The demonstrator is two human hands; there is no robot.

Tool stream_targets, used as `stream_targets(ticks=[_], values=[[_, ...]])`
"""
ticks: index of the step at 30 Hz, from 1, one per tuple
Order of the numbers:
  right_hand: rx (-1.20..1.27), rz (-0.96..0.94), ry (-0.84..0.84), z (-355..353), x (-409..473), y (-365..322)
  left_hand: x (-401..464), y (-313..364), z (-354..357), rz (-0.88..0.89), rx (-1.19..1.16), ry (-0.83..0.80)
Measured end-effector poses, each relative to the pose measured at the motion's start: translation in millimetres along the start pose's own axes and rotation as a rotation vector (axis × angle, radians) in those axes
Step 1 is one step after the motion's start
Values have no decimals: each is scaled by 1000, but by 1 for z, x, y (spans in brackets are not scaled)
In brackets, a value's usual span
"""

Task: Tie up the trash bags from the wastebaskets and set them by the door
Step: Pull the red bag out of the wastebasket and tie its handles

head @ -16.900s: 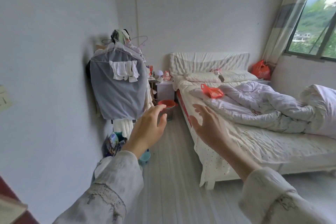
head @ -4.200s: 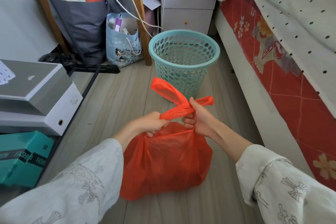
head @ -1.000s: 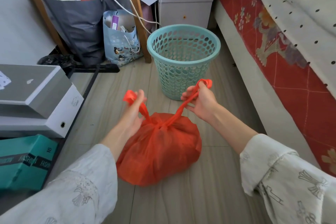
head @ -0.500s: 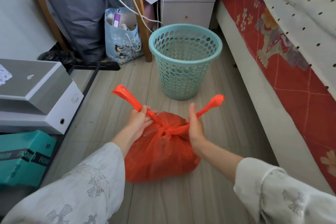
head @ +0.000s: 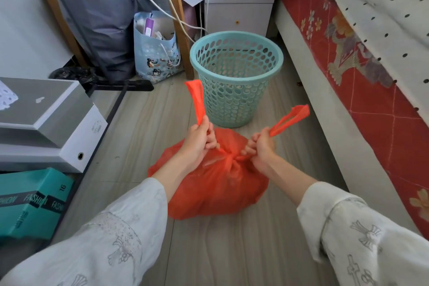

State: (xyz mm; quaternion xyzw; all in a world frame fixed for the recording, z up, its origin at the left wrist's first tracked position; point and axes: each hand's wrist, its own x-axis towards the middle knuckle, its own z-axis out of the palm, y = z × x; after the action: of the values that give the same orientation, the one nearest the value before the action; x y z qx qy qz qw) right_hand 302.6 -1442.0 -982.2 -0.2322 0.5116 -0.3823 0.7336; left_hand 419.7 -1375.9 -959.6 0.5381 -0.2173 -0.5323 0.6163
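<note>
Head view: crinkled, thin orange plastic trash bag [head: 216, 190], bulging and knotted at its neck, on grey wood-grain floor [head: 232, 251] before perforated teal plastic wastebasket [head: 235, 76]. Left hand [head: 197, 144] and right hand [head: 261, 148] each grip one flat handle strip.

Floor [head: 232, 251] open; basket [head: 234, 81] ahead, boxes [head: 58, 127] left (bed [head: 348, 76] rt).

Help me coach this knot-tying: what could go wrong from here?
The thin orange trash bag may tear at the knot if the left hand and right hand pull its handles too hard. A single knot might slip when lifted. Carrying it, the bag could knock the teal wastebasket close behind.
</note>
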Motion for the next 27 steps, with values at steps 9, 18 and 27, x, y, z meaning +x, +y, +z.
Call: stream_targets(ticks=[9, 18, 27], values=[[-88, -211, 102, -23, 19, -49, -23, 28, 57, -152, 217, -271], [-428, -132, -120, -19, 9, -27, -12, 28, 19, -254, 121, -42], [-1021, -83, -316, -7, 6, 0, -8, 32, -4, -93, 700, -53]])
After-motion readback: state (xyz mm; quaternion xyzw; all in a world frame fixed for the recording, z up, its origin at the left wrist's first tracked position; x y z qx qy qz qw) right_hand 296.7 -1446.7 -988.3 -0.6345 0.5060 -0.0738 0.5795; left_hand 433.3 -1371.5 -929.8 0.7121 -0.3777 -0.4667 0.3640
